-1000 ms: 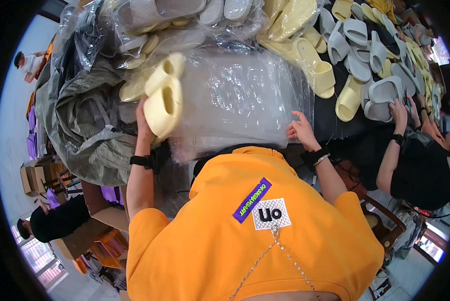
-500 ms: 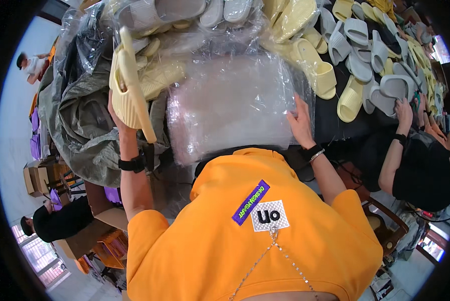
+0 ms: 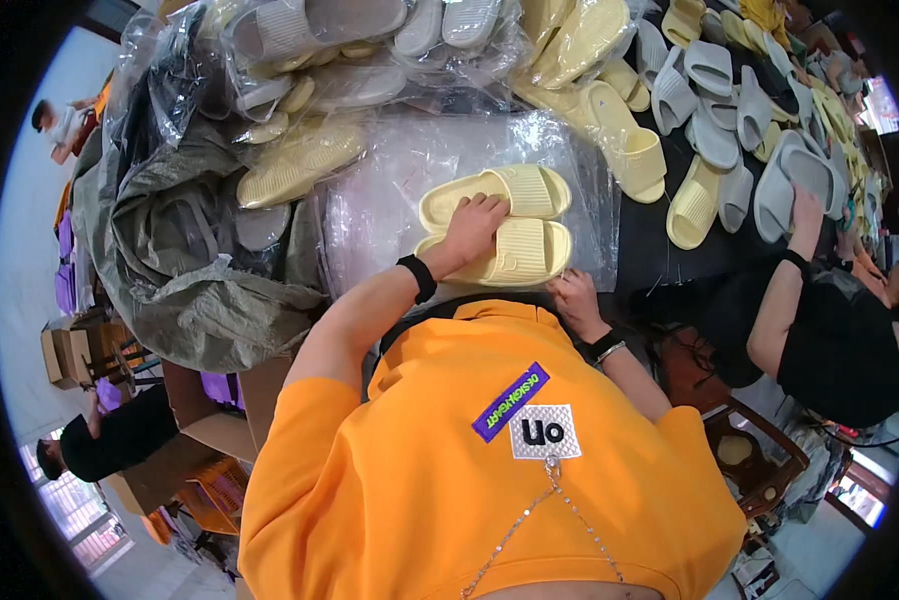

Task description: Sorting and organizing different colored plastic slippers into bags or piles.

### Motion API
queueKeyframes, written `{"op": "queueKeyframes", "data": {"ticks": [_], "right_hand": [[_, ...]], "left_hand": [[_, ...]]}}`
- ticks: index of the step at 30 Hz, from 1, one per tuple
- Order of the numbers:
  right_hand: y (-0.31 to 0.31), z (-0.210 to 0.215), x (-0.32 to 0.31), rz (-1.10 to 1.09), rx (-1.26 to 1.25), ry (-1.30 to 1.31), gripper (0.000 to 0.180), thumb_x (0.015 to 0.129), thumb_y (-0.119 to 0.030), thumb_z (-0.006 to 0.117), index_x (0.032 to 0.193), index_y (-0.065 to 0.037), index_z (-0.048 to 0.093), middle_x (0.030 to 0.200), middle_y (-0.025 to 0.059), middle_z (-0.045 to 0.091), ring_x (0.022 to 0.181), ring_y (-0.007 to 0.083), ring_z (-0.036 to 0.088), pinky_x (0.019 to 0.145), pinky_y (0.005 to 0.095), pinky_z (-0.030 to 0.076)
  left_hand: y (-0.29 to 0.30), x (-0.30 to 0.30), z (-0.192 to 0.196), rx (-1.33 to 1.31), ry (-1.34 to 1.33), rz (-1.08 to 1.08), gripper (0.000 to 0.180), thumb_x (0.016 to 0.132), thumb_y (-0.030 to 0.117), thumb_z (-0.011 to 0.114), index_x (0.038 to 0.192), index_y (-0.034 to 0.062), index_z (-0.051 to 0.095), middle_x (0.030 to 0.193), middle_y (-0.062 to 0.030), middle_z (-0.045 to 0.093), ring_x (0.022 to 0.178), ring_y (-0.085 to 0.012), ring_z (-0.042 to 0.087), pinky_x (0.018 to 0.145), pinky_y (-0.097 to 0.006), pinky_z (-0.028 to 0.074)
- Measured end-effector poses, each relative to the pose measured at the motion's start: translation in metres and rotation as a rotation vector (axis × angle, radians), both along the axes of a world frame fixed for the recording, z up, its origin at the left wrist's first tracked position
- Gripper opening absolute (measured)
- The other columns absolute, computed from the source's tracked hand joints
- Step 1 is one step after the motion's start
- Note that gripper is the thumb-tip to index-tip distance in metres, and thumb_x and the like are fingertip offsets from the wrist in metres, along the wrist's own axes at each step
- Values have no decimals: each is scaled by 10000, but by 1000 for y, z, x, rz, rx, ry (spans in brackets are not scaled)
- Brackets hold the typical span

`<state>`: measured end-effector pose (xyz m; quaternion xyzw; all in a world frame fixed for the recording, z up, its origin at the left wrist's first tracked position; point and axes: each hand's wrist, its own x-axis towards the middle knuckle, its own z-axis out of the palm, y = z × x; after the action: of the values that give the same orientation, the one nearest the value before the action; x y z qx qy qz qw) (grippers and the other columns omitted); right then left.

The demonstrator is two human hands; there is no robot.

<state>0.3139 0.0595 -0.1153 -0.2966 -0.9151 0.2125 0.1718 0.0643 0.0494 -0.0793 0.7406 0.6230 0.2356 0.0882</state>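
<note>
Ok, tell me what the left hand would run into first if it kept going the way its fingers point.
The left hand already rests on the pair of yellow slippers. Straight on, up and right, lies clear plastic sheet, then probably the loose yellow slippers; depth is unclear.

A clear plastic bag (image 3: 389,190) lies flat mid-bench. More clear bags of slippers (image 3: 369,50) pile behind it. Brown cardboard boxes (image 3: 69,350) stand on the floor at left.
</note>
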Motion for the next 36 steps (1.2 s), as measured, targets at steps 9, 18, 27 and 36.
{"op": "queueKeyframes", "data": {"ticks": [9,18,27,36], "right_hand": [[-3,16,-7,-23,-136,54,203,785,-98,553,966,-138,637,741,29,556,785,219,514,688,322,358],[-3,18,2,-70,-214,42,181,790,-110,553,953,-126,630,804,32,598,794,232,533,699,346,396],[9,51,6,-44,-588,-325,346,788,-355,580,1053,-134,605,740,70,607,716,254,592,625,354,450],[50,134,-48,-42,-680,277,696,710,-127,683,1318,-78,348,1243,117,458,1006,205,534,754,306,475]], "left_hand": [[12,-93,-3,29,247,251,281,650,37,519,928,81,518,891,-79,540,894,-278,495,729,-406,370],[-39,-85,49,31,213,174,284,594,-3,547,865,60,495,863,-94,520,862,-300,495,706,-417,395],[-76,-122,37,35,218,329,184,652,24,518,831,68,514,821,-91,535,842,-277,505,696,-391,372],[-37,-42,95,123,32,-10,201,570,-12,518,758,56,497,742,-95,490,760,-296,476,664,-390,336]]}}
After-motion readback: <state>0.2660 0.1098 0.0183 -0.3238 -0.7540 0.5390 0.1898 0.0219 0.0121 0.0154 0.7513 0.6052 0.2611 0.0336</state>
